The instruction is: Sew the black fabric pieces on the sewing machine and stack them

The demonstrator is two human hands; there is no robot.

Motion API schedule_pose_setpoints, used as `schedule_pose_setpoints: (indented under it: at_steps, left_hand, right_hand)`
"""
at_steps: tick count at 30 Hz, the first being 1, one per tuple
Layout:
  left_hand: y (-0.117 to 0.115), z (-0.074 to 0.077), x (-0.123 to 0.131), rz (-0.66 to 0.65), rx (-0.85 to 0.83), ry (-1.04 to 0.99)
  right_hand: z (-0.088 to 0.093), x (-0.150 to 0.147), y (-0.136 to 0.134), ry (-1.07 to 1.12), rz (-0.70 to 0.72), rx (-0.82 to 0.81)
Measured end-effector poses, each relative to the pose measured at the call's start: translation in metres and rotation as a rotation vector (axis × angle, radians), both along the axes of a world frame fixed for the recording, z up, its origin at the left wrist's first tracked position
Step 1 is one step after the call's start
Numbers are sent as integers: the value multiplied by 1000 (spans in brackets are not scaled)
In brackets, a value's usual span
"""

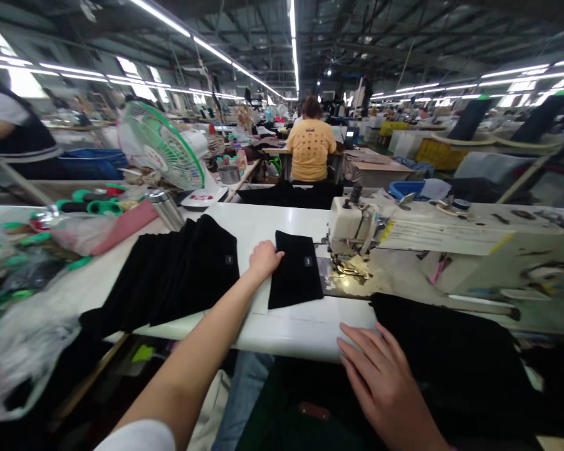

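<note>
My left hand reaches across the white table and grips the left edge of a small black fabric piece with a tiny label, lying just left of the sewing machine head. Left of it lies a fanned stack of black fabric pieces. My right hand rests near the table's front edge, fingers stretched flat, touching a black cloth that spreads to the right. It holds nothing.
A green-and-white fan stands at the back left beside a metal flask and plastic bags. A person in a yellow shirt sits ahead with their back turned. Another person stands far left.
</note>
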State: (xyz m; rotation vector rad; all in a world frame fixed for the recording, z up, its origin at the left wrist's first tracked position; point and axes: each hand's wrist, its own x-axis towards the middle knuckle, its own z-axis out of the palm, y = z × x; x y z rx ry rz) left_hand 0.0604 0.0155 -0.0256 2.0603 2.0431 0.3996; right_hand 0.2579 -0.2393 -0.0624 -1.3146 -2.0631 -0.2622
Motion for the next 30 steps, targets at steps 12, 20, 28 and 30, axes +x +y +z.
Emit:
schedule_pose_setpoints:
  at_steps: [12, 20, 28, 30]
  left_hand:
    - [-29, 100, -101, 191, 228, 17]
    - [-58, 50, -56, -337, 388, -86]
    - [-126, -5, 38, -1052, 157, -292]
    - [-128, -8, 59, -1111, 159, -330]
  right_hand:
    - [1, 21, -11, -38, -127, -88]
    - [11, 63, -29, -41, -398, -332]
    - [-3, 93, -21, 584, -319, -356]
    - [-1, 100, -19, 708, -287, -416]
